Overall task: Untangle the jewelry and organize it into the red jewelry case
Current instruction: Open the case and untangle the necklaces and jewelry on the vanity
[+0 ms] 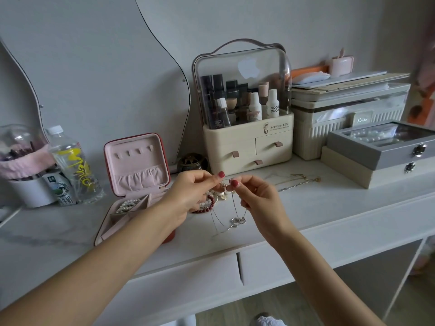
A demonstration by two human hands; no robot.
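- Both hands are up over the middle of the white vanity top [306,208], pinching one thin silver necklace [235,208] between them. Left hand [188,194] grips it with thumb and forefinger, right hand [259,198] does the same just beside it, so the fingertips nearly meet.
- The chain hangs straight down from the pinch, long axis vertical, with its pendant [238,221] dangling near the table surface. A second fine strand trails off low and to the left, looks like it's snagged with it.
- The red jewelry case [138,184] sits open to the left, lid up, a pearl strand [128,204] already in the tray. It's under the left forearm, so the left hand is the nearer one for the drop-off, I'd guess.
- A small jewelry pile [211,201] with a red bead bracelet lies right behind the hands; a gold chain [296,178] lies further right.
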